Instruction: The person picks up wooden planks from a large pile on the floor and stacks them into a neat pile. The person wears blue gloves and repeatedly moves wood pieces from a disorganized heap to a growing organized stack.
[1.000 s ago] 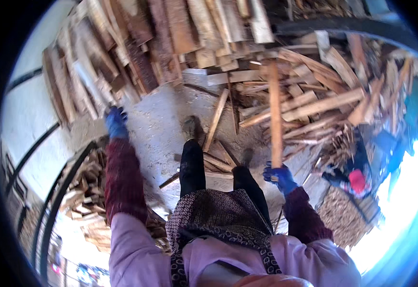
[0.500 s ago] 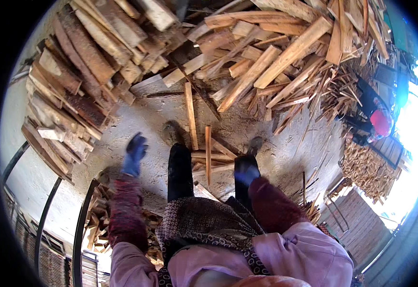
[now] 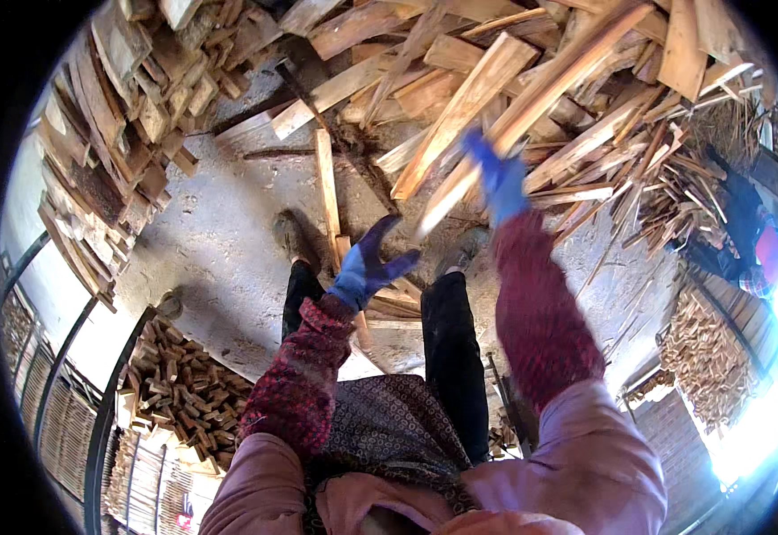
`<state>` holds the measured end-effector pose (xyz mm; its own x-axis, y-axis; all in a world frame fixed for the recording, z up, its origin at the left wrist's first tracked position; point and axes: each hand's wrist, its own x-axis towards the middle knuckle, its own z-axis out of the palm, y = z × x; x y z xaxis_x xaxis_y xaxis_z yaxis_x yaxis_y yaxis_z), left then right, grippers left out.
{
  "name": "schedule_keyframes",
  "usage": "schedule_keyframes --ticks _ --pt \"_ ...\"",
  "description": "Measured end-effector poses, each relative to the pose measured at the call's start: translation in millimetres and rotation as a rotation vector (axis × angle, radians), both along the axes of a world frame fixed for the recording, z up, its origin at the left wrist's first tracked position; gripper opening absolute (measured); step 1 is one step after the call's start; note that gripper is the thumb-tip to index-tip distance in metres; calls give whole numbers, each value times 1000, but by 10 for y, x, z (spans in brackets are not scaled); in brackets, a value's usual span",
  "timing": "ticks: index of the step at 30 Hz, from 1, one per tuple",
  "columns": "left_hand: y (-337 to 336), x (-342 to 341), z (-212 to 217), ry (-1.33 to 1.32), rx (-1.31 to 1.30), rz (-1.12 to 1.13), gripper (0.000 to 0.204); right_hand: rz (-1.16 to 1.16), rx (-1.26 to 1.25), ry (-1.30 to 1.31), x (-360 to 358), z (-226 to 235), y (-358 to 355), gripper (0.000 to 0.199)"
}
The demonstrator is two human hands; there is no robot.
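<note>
My right hand (image 3: 501, 182), in a blue glove and blurred by motion, grips a long pale wooden plank (image 3: 578, 67) at the front of the wood heap. The plank slants down toward me, and its near end is blurred too. My left hand (image 3: 369, 270), also gloved in blue, is open and holds nothing, its thumb and fingers apart. It hovers over a narrow wood strip (image 3: 327, 183) lying on the floor between my feet. A wide split board (image 3: 474, 107) leans on the heap just left of the gripped plank.
A stack of rough slabs (image 3: 95, 143) stands at the left. Short wood pieces (image 3: 188, 383) lie behind a dark metal rail (image 3: 108, 415). Thin offcuts (image 3: 674, 196) spread at the right, near another person (image 3: 754, 241). Loose sticks lie between my shoes on the dusty floor (image 3: 220, 232).
My right hand has risen from near my knee to the heap, and the long plank has shifted toward me. My left hand has swung right, over the floor strips. The view has shifted.
</note>
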<state>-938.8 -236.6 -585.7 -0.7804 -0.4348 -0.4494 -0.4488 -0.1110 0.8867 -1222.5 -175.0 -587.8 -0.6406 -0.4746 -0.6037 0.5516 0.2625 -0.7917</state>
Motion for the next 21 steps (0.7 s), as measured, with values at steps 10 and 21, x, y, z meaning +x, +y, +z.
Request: schedule_keyframes --ticks 10,21 --pt "-263 592 128 -270 689 155 80 -70 506 640 256 -1688 100 75" --pt "-714 1009 276 -298 895 269 70 130 -17 -284 1620 -2 47 72"
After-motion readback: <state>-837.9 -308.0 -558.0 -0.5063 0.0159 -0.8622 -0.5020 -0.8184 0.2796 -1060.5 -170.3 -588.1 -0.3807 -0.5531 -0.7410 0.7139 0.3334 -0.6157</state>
